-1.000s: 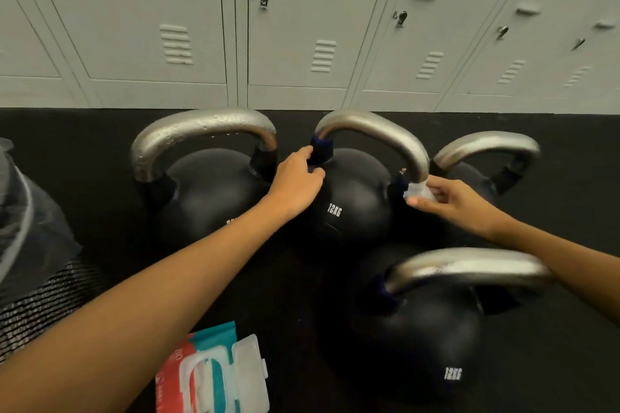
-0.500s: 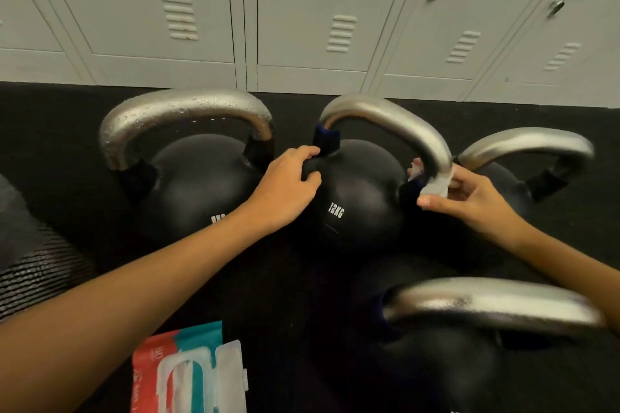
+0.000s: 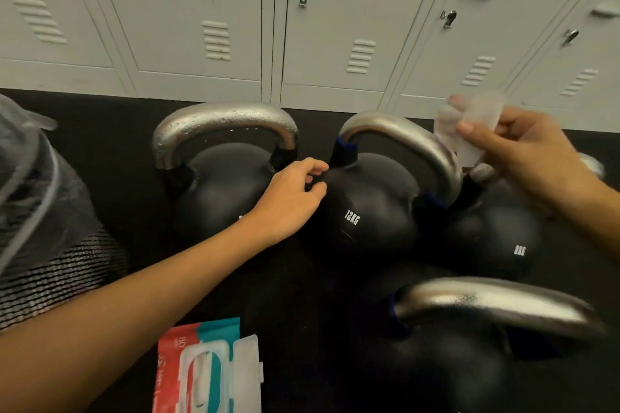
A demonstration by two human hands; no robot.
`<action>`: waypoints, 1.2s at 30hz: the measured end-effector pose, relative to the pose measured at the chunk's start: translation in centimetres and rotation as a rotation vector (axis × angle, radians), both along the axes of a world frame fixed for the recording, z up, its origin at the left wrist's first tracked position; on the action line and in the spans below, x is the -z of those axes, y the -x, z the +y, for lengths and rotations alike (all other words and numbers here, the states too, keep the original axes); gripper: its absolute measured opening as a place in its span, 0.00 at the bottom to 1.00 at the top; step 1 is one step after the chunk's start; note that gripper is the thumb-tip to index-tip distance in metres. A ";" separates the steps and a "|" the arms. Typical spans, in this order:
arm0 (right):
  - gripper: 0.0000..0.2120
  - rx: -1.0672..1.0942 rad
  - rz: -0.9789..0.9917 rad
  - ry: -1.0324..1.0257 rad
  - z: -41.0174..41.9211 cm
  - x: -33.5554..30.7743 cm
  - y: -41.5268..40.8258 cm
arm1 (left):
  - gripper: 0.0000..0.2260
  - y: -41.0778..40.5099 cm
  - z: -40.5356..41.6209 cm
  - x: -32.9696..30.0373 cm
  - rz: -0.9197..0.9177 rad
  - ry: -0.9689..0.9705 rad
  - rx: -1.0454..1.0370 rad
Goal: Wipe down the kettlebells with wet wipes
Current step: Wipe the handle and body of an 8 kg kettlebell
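Head view: your left hand rests with loosely curled fingers on the middle kettlebell on the black floor before the lockers; your right hand pinches a blurred, seemingly crumpled wet wipe just above its handle

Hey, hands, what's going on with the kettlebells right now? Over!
Left hand resting on 12KG kettlebell. Right hand pinching wet wipe, lifted off the handle. Nothing blocking.

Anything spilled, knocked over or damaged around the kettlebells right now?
Nothing stands out. The four kettlebells sit upright; droplets on the left kettlebell's handle look like wiping moisture. The wipes pack lies with its lid open.
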State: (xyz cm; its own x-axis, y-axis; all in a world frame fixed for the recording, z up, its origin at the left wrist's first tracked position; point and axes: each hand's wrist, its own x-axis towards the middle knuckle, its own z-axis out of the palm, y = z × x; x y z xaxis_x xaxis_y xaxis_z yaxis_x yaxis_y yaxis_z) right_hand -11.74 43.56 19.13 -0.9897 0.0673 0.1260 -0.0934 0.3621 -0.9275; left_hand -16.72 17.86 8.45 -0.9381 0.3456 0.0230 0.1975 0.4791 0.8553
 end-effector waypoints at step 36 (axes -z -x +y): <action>0.25 0.427 -0.249 0.878 -20.9 9.4 9.2 | 0.19 -2.5 -9.3 2.0 0.360 0.183 -0.122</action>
